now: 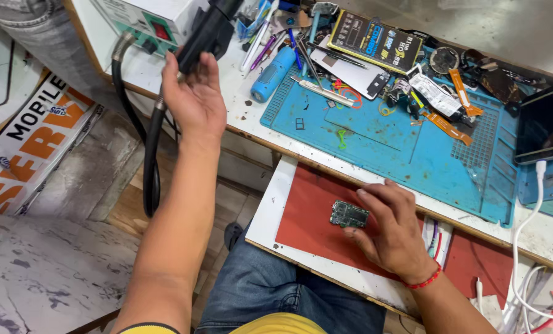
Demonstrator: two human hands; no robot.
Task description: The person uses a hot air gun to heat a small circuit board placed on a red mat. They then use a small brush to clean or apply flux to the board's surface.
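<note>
While the left hand (193,93) is wrapped around the black heat tool (208,31) at eleven o'clock, the right hand (391,229) pinches the small green board (349,214) lying sideways on the red mat (307,216).

I see a matt black plastic handle (205,34) with a ribbed rubbery hose (150,154). The circuit board (349,214) looks green with dull metal shields, lying on a matt red mat (307,216). The blue mat (406,154) is rubbery and scuffed; the phone (544,124) glass is glossy. The jeans (270,291) are cloth.
</note>
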